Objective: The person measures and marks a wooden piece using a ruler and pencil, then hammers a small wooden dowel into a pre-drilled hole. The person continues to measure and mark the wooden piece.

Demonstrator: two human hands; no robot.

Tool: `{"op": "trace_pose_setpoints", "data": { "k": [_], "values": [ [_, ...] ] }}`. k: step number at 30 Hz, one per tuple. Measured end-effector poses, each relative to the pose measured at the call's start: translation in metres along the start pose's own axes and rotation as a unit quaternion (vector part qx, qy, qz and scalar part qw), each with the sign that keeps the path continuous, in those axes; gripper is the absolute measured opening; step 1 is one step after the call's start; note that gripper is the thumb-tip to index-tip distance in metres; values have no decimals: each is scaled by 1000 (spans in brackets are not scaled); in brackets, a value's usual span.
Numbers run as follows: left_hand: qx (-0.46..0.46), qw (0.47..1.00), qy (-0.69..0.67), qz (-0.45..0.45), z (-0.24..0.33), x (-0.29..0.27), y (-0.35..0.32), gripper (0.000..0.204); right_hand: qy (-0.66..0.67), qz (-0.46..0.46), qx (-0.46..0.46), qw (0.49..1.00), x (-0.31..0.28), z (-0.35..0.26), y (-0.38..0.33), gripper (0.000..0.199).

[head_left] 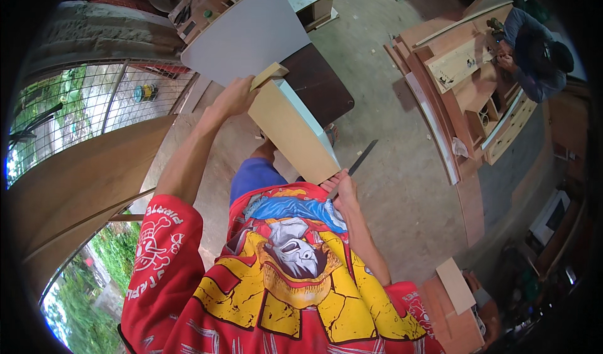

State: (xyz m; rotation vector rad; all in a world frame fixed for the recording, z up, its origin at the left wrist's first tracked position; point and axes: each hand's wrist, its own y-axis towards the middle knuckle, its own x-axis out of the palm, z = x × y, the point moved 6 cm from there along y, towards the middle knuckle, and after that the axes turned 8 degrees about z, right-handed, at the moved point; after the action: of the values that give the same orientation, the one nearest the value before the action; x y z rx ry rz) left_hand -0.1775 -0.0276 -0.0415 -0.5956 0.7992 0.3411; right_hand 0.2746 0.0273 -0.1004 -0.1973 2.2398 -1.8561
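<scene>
A long wooden box [292, 128], like a drawer, is held tilted in front of my body. Its broad side is tan and its narrow face is pale blue-white. At the far end a thicker wooden end piece [270, 76] sticks out, and my left hand [237, 95] is closed around it. My right hand [343, 188] is closed at the near end of the box on a long, dark, flat tool [362, 158], like a file, which points away to the right. Whether the right fingers also grip the box is hidden.
Beyond the box stand a dark brown panel [317, 81] and a large grey-white board [242, 37]. At right a co-worker [537, 52] bends over a wooden workbench [411, 55] with planks. Wire mesh [69, 99] runs along the left. Another person's hand [480, 291] is at lower right.
</scene>
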Motion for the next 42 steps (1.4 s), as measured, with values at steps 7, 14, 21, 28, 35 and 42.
{"op": "trace_pose_setpoints", "data": {
  "k": [7, 14, 21, 28, 35, 42],
  "values": [
    [24, 999, 19, 16, 0, 8, 17, 31, -17, -20, -5, 1000, 7, 7, 8, 71],
    [16, 995, -21, 94, 7, 6, 7, 32, -41, -32, 21, 998, 8, 5, 13, 63],
    [26, 957, -73, 280, 17, 7, 1, 35, -21, 21, 12, 999, 12, -12, 9, 65],
    [10, 936, -85, 341, 6, 6, 11, 30, 24, 35, -42, 998, -9, -39, -7, 62],
    [-21, 937, -39, 348, 8, 0, 12, 38, -20, 29, -72, 997, -51, -74, 0, 47],
    [-1, 930, -51, 364, 27, 10, 11, 32, -136, 29, -172, 975, -47, -111, -31, 49]
  ]
}}
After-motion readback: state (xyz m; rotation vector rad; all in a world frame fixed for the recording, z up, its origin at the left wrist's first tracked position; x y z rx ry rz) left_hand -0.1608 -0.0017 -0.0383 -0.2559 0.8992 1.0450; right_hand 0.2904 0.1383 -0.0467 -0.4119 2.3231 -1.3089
